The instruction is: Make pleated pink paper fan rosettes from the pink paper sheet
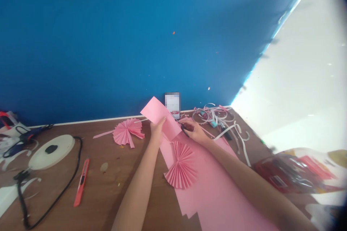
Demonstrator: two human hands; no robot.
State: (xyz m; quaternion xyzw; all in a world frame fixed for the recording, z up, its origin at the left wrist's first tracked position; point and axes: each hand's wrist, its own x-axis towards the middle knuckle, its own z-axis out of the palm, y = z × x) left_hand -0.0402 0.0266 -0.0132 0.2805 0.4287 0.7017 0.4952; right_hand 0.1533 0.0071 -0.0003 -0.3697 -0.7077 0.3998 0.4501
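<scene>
The left hand (157,128) is clamped in a pinch, its thumb (162,121) on the near face of the grip, its other fingers mostly hidden beyond. The bare left forearm (138,184) runs back from that grip, slanting slightly leftward. Just right of it, apart, the right hand (195,132) curls its fingers inward toward the left. From its grip the bare right forearm (244,180) slants back and well out rightward.

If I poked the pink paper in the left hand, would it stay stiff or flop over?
The pink paper would probably hold its shape, since its far end sticks out past the left hand without drooping. It looks thin, so it's likely light and might bend. It may crease easily, like the pleated pink fan below it.
</scene>
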